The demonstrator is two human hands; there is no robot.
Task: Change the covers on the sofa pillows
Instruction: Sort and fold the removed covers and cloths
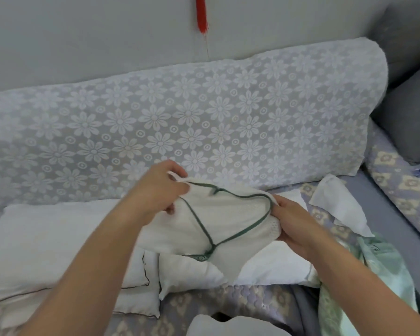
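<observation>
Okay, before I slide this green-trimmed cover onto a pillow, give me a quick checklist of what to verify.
1. Left hand grips the cover: ok.
2. Right hand grips its opposite edge: ok.
3. Opening spread wide between the hands: ok.
4. Bare pillow within reach on the sofa: ok.
5. Cover right side out: cannot tell.
6. Green cloth clear of the pillow: ok.

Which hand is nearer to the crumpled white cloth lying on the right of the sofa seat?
Right. The right hand is just left of the white cloth; the left hand is farther left.
</observation>
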